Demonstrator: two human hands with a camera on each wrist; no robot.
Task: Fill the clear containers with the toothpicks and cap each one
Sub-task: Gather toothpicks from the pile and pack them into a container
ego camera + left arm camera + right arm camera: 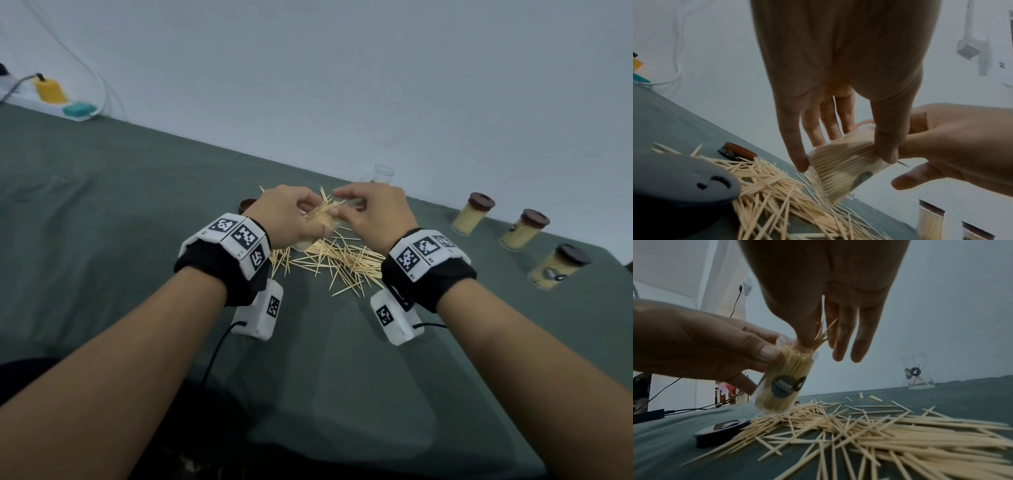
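Where the head view runs from its left edge, yellow and teal plugs (51, 89) on a white power strip, upper left, at the far rim of the grey-green tablecloth (102, 192). Further right, a brown cap (247, 205) peeking out beside the left hand (287, 219), fingers and thumb curled round a clear container (318, 226), tilted, packed with toothpicks. Right hand (373, 212) at the container's mouth, fingertips pinching a tuft of toothpicks that sticks out. Below both hands, a loose pile of toothpicks (335, 263) on the cloth. Behind the right hand, an empty clear container (383, 173). Far right, three filled, brown-capped containers (471, 219) in a slanting row.

Shown by the left wrist view only: left fingers (795, 146) long and fairly straight down the container's side, thumb clamped opposite.

Shown by the right wrist view only: round dark stickers on the held container's wall, a few toothpicks leaning inside the far container (917, 371), and a second dark cap (721, 433) lying flat at the pile's left edge.
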